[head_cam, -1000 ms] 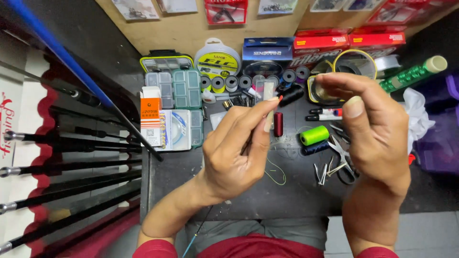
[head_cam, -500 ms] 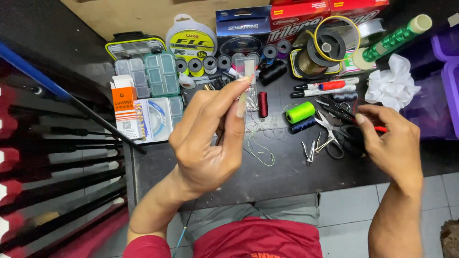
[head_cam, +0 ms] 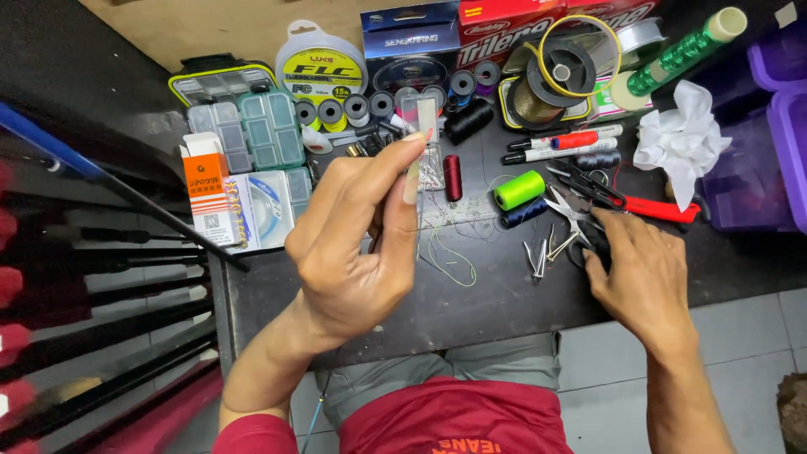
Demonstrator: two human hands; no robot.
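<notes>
Dark surface (head_cam: 504, 294): cluttered with spools, boxes and tools
Left hand (head_cam: 357, 240): raised, fingers curled, pinching a thin pale strip (head_cam: 412, 181) at its fingertips
Right hand (head_cam: 643, 273): lying loosely open, palm down, fingertips at the small metal pliers (head_cam: 565, 220)
Lime thread spool (head_cam: 519, 190): between both hands, beyond them
Red-handled scissors (head_cam: 635, 202): just beyond right hand
</notes>
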